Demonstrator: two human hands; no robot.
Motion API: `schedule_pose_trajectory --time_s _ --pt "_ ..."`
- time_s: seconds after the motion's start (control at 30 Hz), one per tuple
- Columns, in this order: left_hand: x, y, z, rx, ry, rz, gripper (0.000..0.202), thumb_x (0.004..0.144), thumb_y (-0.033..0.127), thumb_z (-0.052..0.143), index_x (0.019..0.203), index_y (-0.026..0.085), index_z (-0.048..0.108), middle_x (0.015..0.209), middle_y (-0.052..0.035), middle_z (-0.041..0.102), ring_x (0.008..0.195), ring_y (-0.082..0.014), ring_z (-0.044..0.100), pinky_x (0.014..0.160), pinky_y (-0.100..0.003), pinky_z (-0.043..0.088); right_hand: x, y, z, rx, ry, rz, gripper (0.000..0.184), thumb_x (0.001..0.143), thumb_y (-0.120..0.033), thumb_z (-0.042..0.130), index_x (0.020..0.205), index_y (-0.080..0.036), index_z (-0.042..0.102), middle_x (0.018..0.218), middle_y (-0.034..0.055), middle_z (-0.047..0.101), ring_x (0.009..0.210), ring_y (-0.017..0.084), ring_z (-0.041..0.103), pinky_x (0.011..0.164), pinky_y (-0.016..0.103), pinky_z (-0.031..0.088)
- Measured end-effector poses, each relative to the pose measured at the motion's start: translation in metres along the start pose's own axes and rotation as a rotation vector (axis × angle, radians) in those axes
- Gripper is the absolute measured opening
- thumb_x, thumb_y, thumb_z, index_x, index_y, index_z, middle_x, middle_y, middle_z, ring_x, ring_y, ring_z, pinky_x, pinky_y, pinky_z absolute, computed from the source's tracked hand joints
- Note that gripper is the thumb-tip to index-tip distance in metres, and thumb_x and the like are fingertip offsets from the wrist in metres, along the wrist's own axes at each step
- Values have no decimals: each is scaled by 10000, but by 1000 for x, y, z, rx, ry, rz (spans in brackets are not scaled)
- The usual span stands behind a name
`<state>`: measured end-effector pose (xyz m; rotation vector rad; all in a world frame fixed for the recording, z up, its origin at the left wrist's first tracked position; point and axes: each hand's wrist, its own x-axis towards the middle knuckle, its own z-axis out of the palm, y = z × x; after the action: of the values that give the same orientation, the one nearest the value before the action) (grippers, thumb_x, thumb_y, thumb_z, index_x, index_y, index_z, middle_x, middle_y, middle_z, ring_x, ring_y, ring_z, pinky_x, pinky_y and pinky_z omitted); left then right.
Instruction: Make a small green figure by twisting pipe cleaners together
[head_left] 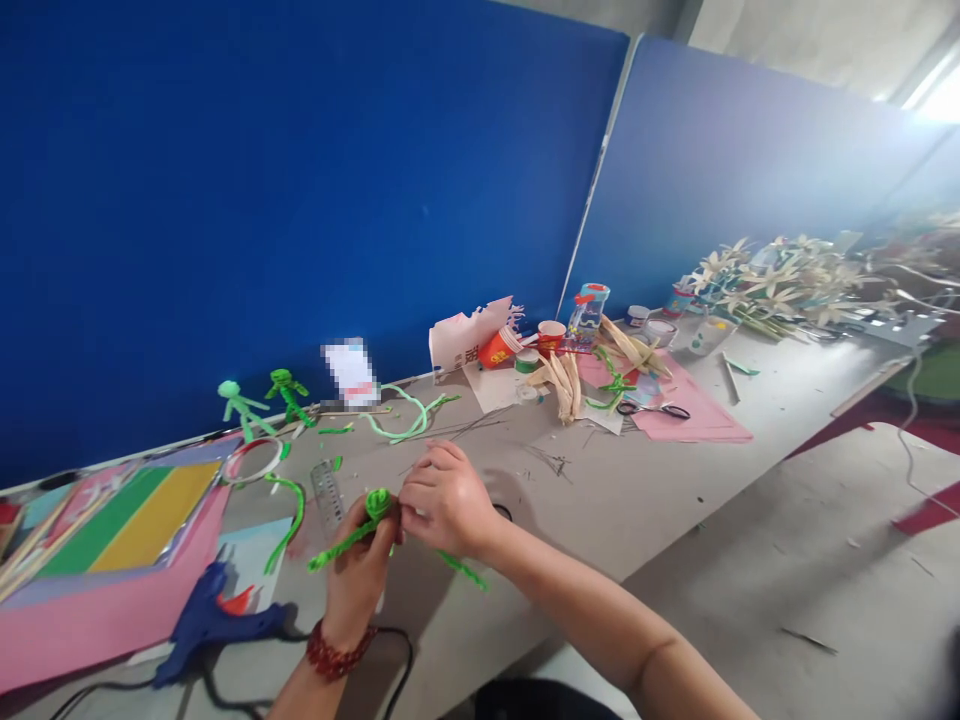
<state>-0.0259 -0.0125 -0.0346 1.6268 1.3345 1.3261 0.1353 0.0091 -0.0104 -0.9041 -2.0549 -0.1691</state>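
Note:
A bright green cord doll (377,503) with a coiled round head is pinched between the thumb and fingers of my left hand (358,555). One of its arms sticks out to the left past my wrist. My right hand (448,500) is closed up against the doll's right side, its fingertips meeting my left thumb; what they pinch is hidden. Below that hand a green cord end (463,570) pokes out. Behind, a pale green doll (241,408) and a second bright green doll (285,393) lean by the blue partition.
A blue glue gun (214,615) with a black cable lies at the near left, beside coloured sheets (127,520). A clear ruler (327,495) is left of my hands. Scissors (652,409), paper cups (551,336) and dried husks (568,385) stand to the right.

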Motion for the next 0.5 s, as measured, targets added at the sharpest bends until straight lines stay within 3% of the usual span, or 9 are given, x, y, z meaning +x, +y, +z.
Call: schedule_pose_trajectory --time_s 0.2,0.3,0.37,0.5 --pt "-3 0 3 29 -11 46 218 695 218 692 521 220 562 624 -3 565 582 -150 472 580 -250 353 -4 -6 -1 -11 -31 -34 179 850 -199 561 673 -221 572 694 1 662 866 182 546 1007 393 372" --pt "-6 4 6 -108 13 -76 213 778 290 657 593 217 579 578 10 541 549 -144 459 559 -253 356 -5 -7 -5 41 -24 -2 157 876 -176 545 737 -221 604 751 19 680 883 193 565 987 408 395" --pt "-6 7 10 -212 32 -135 241 854 350 586 659 208 576 567 20 538 543 -137 475 560 -253 373 -5 -7 -8 120 -13 40 111 881 -154 546 879 -221 635 888 40 706 921 199 587 963 406 423" --pt "-4 9 15 -532 69 -220 209 798 374 680 755 182 607 626 27 574 582 -116 524 596 -246 410 -9 -5 -11 288 138 179 264 844 -176 591 1106 -209 585 1127 109 644 1065 248 586 932 421 469"
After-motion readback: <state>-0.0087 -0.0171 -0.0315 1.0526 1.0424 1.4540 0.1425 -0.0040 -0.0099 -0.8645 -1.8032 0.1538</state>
